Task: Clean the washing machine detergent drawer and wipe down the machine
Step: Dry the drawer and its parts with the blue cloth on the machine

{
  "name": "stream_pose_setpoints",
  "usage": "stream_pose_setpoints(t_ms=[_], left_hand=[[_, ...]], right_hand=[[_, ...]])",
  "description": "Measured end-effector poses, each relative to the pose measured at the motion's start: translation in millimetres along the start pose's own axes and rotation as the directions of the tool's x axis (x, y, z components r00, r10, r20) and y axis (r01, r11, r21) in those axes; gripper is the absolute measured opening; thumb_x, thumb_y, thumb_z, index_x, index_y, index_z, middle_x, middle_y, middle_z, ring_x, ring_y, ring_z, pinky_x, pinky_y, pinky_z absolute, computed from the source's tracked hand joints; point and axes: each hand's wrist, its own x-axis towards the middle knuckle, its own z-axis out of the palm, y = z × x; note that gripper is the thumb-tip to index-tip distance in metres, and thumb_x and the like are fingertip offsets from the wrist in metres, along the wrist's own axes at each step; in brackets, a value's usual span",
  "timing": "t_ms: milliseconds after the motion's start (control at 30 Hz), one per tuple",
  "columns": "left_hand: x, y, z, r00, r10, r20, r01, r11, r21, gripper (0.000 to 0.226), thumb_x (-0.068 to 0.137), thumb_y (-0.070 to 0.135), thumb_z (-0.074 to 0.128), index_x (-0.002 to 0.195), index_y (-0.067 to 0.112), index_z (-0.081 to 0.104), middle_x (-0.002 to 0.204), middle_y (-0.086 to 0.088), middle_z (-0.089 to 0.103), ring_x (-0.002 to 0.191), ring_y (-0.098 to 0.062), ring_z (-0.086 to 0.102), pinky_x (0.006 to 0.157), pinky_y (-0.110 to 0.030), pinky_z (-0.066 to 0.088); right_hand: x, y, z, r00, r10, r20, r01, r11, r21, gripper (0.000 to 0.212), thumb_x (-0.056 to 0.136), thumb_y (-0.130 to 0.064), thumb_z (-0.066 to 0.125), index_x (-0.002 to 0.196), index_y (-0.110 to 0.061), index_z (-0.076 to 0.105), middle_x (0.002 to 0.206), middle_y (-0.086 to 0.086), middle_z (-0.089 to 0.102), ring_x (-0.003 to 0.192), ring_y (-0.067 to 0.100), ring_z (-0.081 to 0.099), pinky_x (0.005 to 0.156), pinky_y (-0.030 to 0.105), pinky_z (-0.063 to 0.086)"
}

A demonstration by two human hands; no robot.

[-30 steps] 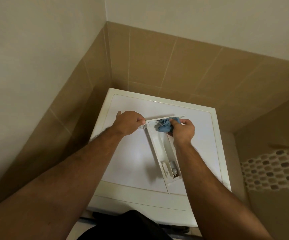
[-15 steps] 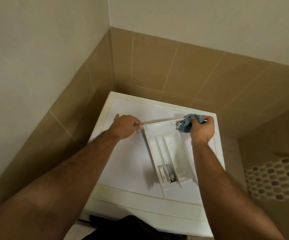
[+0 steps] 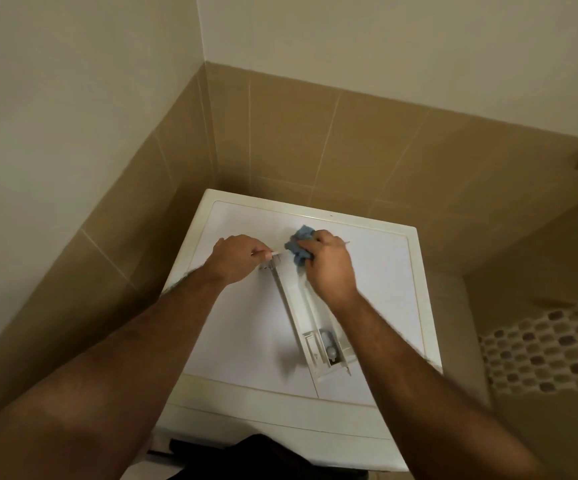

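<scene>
With left hand (image 3: 237,258) pinching the far end of drawer (image 3: 315,323) and right hand (image 3: 329,265) clutching blue cloth (image 3: 299,245), better to wipe slowly, pressing into corners, keeping drawer steady on washing machine (image 3: 384,271).

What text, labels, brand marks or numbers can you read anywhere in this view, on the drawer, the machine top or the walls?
None can be read.
Detergent drawer: no legible compartment marks; its moulded parts show no readable characters.
Washing machine top: plain white, no brand visible.
Blue cloth in the right hand: no tag seen.
Left hand hides the drawer's front end.
Tiled wall: no signs.
</scene>
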Motion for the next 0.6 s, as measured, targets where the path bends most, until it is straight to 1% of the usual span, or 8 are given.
stream_pose_setpoints(t_ms=[67,167,233,333,433,467,533,600], left_hand=[[-1.3,1.0,-0.3,1.0,-0.011,-0.002,0.011,1.0,-0.011,0.033,0.098,0.039,0.049,0.118,0.018,0.066,0.12,-0.004,0.066,0.108,-0.024,0.058,0.105,-0.041,0.041],[-1.8,0.5,-2.2,1.0,-0.019,0.011,0.019,0.999,-0.031,0.034,0.097,0.041,0.05,0.117,0.019,0.067,0.117,-0.004,0.067,0.104,-0.024,0.059,0.101,-0.041,0.044],[-3.3,-1.3,-2.7,1.0,-0.026,0.014,0.027,0.998,-0.054,0.035,0.097,0.042,0.051,0.117,0.018,0.067,0.116,-0.004,0.068,0.103,-0.023,0.06,0.099,-0.039,0.046],[-8.0,-1.8,-0.2,0.999,-0.031,0.012,0.033,0.988,-0.152,0.036,0.098,0.038,0.051,0.122,0.016,0.065,0.119,-0.005,0.067,0.104,-0.021,0.059,0.092,-0.029,0.044],[-10.9,1.6,4.2,0.998,-0.058,0.012,0.059,0.96,-0.274,0.036,0.099,0.033,0.05,0.124,0.012,0.064,0.119,-0.006,0.066,0.097,-0.016,0.055,0.086,-0.024,0.039],[-11.4,2.3,5.6,0.998,-0.069,0.006,0.068,0.953,-0.296,0.035,0.099,0.033,0.05,0.123,0.011,0.064,0.117,-0.007,0.066,0.096,-0.015,0.054,0.085,-0.024,0.038],[-12.1,3.1,7.6,0.996,-0.088,-0.004,0.082,0.947,-0.31,0.034,0.099,0.034,0.049,0.115,0.009,0.066,0.11,-0.009,0.067,0.093,-0.017,0.056,0.084,-0.025,0.039],[-11.5,3.2,8.4,0.996,-0.085,-0.011,0.078,0.954,-0.288,0.034,0.099,0.035,0.049,0.109,0.008,0.067,0.105,-0.011,0.068,0.089,-0.019,0.058,0.082,-0.027,0.042]], right_hand=[[-0.2,-7.4,5.4,0.999,0.004,0.048,-0.003,1.0,-0.009,0.032,0.074,-0.002,0.063,0.102,-0.009,0.076,0.098,0.018,0.067,0.087,0.038,0.062,0.077,0.031,0.048],[1.5,-3.7,-0.6,0.997,0.052,0.055,-0.053,0.998,0.022,0.028,0.078,-0.003,0.064,0.103,-0.008,0.075,0.1,0.018,0.062,0.088,0.033,0.061,0.075,0.02,0.043],[2.1,7.5,-8.2,0.987,0.157,0.024,-0.157,0.987,0.015,0.026,0.084,-0.004,0.06,0.104,-0.011,0.073,0.107,0.016,0.058,0.09,0.026,0.057,0.073,0.014,0.04],[6.3,22.9,-18.0,0.949,0.315,-0.01,-0.315,0.949,-0.029,0.03,0.089,-0.008,0.054,0.113,-0.017,0.069,0.113,0.012,0.056,0.1,0.027,0.058,0.077,0.023,0.042],[7.4,3.4,-16.0,0.962,0.273,0.014,-0.273,0.962,0.016,0.027,0.086,0.008,0.053,0.106,0.001,0.068,0.09,-0.002,0.054,0.079,-0.007,0.062,0.063,0.005,0.035],[5.1,-7.0,-10.6,0.975,0.222,0.024,-0.222,0.975,0.012,0.028,0.085,0.009,0.054,0.108,0.001,0.069,0.089,-0.002,0.054,0.077,-0.007,0.061,0.064,0.004,0.035],[-3.2,-25.0,4.4,0.99,0.121,0.066,-0.12,0.993,-0.017,0.031,0.085,-0.001,0.06,0.113,-0.008,0.071,0.1,0.01,0.058,0.09,0.019,0.063,0.074,0.015,0.038],[-10.5,-30.8,14.2,0.989,0.097,0.115,-0.097,0.995,-0.008,0.032,0.087,-0.007,0.062,0.117,-0.011,0.07,0.106,0.014,0.058,0.094,0.03,0.06,0.077,0.02,0.039]])
